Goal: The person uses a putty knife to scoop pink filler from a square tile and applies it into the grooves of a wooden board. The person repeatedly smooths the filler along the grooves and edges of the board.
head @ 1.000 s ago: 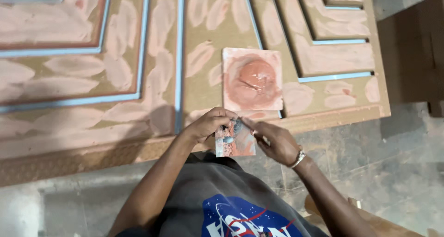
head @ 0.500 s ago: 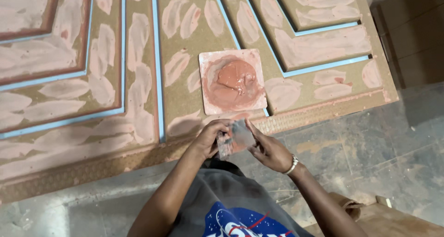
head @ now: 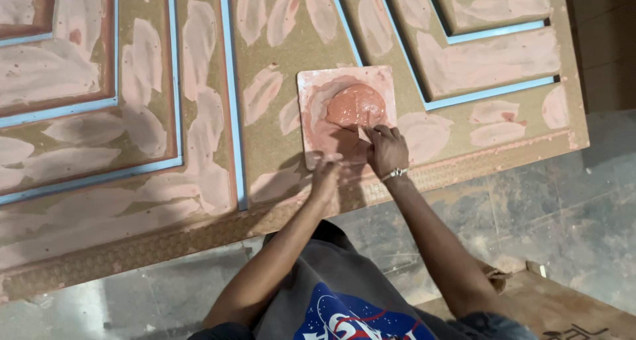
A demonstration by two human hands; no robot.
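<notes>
We see a large brown door panel (head: 278,148) with blue-edged grooves and pink filler patches, and a square board (head: 311,95) lying on it with a mound of pink putty (head: 354,106). Right hand (head: 387,151) pinches a small scraper (head: 364,132) at the mound's edge; left hand (head: 326,179) rests curled at the board's lower edge, grip unclear.

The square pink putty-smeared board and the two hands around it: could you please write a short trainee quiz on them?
1. True or false: the right hand is over the square pink putty-smeared board.
2. What lies in the middle of that board? A) a mound of reddish-pink putty B) a paint tin C) a brush
3. Which hand, by the board's near edge, is the left hand or the right?

Key
1. True
2. A
3. The left hand; the large carved brown panel with pale blue grooves lies beneath.
</notes>
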